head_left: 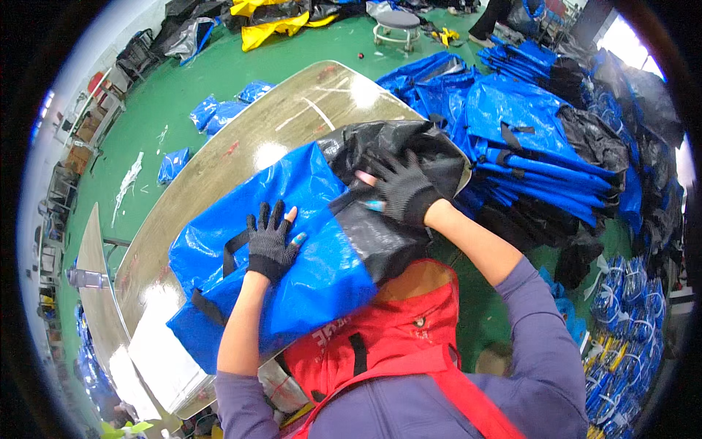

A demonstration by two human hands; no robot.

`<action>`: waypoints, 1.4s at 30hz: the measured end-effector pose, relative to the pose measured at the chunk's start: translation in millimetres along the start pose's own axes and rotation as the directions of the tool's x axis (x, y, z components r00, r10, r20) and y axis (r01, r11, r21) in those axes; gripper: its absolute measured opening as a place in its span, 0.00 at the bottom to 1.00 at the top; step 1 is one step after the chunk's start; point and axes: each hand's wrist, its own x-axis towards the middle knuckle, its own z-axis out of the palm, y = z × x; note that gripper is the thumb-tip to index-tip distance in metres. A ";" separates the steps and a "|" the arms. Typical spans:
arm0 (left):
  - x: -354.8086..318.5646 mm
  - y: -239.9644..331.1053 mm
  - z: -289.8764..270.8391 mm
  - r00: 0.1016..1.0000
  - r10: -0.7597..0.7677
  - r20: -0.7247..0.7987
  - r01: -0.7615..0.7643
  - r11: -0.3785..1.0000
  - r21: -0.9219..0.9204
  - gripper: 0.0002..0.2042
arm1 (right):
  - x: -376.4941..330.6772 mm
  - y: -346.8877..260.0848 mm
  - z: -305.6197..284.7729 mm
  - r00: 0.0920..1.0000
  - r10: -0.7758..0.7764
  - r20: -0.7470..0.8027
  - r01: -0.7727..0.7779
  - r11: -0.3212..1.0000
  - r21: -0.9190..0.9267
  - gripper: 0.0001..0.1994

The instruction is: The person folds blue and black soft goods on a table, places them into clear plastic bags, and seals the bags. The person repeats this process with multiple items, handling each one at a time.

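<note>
A large blue and black plastic bag (314, 263) lies flattened across the table in front of me, its blue part to the left and its black part to the right. My left hand (272, 243), in a dark knit glove, rests flat on the blue part with fingers spread, beside a black strap (234, 252). Spread out on the black part is my right hand (404, 189), gloved the same way. On both hands the thumb and a finger poke bare out of the glove, and blue wrapping shows there. Neither hand grips anything.
The glossy table (219, 157) has a curved far edge. At the right stands a tall pile of blue and black bags (519, 132); tied bundles (621, 314) sit below it. A round stool (396, 29) and yellow and black sheets (274, 29) are on the green floor (146, 117) beyond.
</note>
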 end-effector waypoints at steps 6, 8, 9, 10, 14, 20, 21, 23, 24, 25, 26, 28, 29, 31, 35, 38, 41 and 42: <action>87.0 44.3 -20.5 0.858 0.417 -0.299 -0.468 0.875 -0.122 0.30 | -18.1 7.4 16.1 0.991 0.017 -0.133 -0.011 0.999 0.045 0.31; 99.4 58.1 -16.3 0.830 0.468 -0.302 -0.503 0.863 -0.047 0.29 | -56.2 -3.3 -6.0 0.940 -0.061 -0.336 0.137 0.969 0.208 0.30; 99.6 58.7 -14.6 0.866 0.452 -0.212 -0.473 0.879 -0.058 0.28 | -79.6 -12.4 -21.4 0.927 -0.120 -0.355 0.221 0.940 0.259 0.30; 96.5 60.2 -11.9 0.872 0.437 -0.221 -0.469 0.874 -0.122 0.27 | -96.8 -31.5 -31.2 0.901 -0.153 -0.406 0.267 0.934 0.239 0.27; 82.8 73.3 -9.6 0.814 0.496 -0.303 -0.552 0.822 -0.136 0.26 | -97.8 -48.8 -64.1 0.831 -0.186 -0.525 0.281 0.954 0.108 0.15; -16.1 91.7 -5.5 0.739 0.637 -0.217 -0.643 0.574 -0.507 0.24 | 34.2 11.0 -60.7 0.977 0.016 0.212 -0.056 0.981 0.187 0.15; -28.9 85.8 -2.0 0.756 0.628 -0.188 -0.613 0.577 -0.540 0.24 | 57.8 8.0 -50.8 0.937 0.010 0.348 -0.053 0.992 0.116 0.17; -52.9 65.0 3.7 0.800 0.585 -0.135 -0.541 0.605 -0.584 0.24 | 71.4 6.3 -37.8 0.930 -0.010 0.368 -0.025 0.995 0.092 0.18; -66.3 50.1 6.8 0.833 0.543 -0.105 -0.488 0.631 -0.603 0.24 | 78.4 7.1 -31.8 0.897 -0.005 0.442 -0.021 0.998 0.054 0.18; -81.5 32.0 11.5 0.867 0.493 -0.073 -0.425 0.654 -0.625 0.23 | 73.1 9.9 -26.3 0.917 0.020 0.398 -0.074 0.990 0.120 0.20; -99.3 13.2 17.2 0.897 0.440 -0.037 -0.359 0.677 -0.643 0.23 | 72.4 11.2 -20.6 0.928 0.027 0.371 -0.069 0.993 0.101 0.21; -142.5 -26.6 21.4 0.947 0.322 0.020 -0.227 0.708 -0.669 0.23 | 73.0 8.2 -16.9 0.902 0.121 0.415 -0.094 0.992 -0.083 0.20; -158.9 -39.0 22.0 0.963 0.269 0.030 -0.176 0.707 -0.685 0.23 | 65.4 10.2 -18.4 0.883 0.180 0.433 -0.166 0.984 -0.071 0.25; -177.7 -54.9 24.4 0.967 0.247 0.057 -0.127 0.667 -0.734 0.21 | 60.8 12.5 -21.7 0.805 0.161 0.570 -0.208 0.978 0.018 0.30; -180.7 -69.7 17.0 0.936 0.341 -0.090 -0.306 0.658 -0.688 0.20 | 52.2 19.2 -31.8 0.851 0.117 0.511 -0.192 0.977 0.097 0.30; -200.9 -87.9 3.8 0.994 0.105 0.006 -0.028 0.322 -0.946 0.19 | 39.1 25.2 -36.9 0.869 0.067 0.490 -0.179 0.966 0.186 0.28; -272.7 -108.8 -5.7 0.916 -0.242 0.321 0.308 -0.088 -0.947 0.19 | 27.4 26.2 -35.7 0.867 0.082 0.492 -0.200 0.961 0.193 0.26; -303.1 -110.8 -5.7 0.823 -0.426 0.377 0.303 -0.232 -0.924 0.19 | 25.1 25.4 -34.4 0.866 0.093 0.491 -0.213 0.958 0.194 0.26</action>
